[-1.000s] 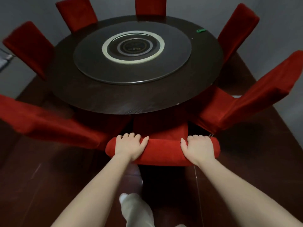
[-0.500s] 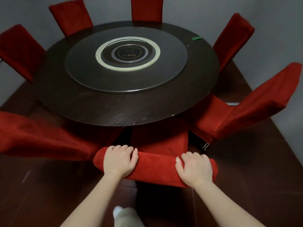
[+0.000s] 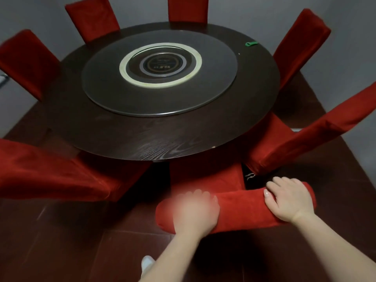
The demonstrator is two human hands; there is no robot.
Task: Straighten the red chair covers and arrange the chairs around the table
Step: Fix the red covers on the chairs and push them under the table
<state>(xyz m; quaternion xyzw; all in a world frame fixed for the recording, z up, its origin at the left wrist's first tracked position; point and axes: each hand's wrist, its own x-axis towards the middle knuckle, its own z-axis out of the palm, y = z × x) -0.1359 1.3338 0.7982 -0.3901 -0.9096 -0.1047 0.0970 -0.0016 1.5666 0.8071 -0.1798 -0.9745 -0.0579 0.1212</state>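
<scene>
The velvety red chair cover [image 3: 240, 208] wraps a rounded, bolster-like backrest at the 6 o'clock edge of the worktop [image 3: 162, 143]. The right hand [image 3: 289, 200] grips its right end, fingers [image 3: 286, 183] curled over the top. The left hand [image 3: 195, 210] lies on its left part, blurred, so I cannot tell its grip. The round worktop is dark wood grain and carries a smoky glass turntable [image 3: 213, 78].

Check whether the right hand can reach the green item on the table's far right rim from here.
Probably not. The right hand grips the near chair back, and the green item lies far across the table by its right rim; walking round looks necessary.
</scene>
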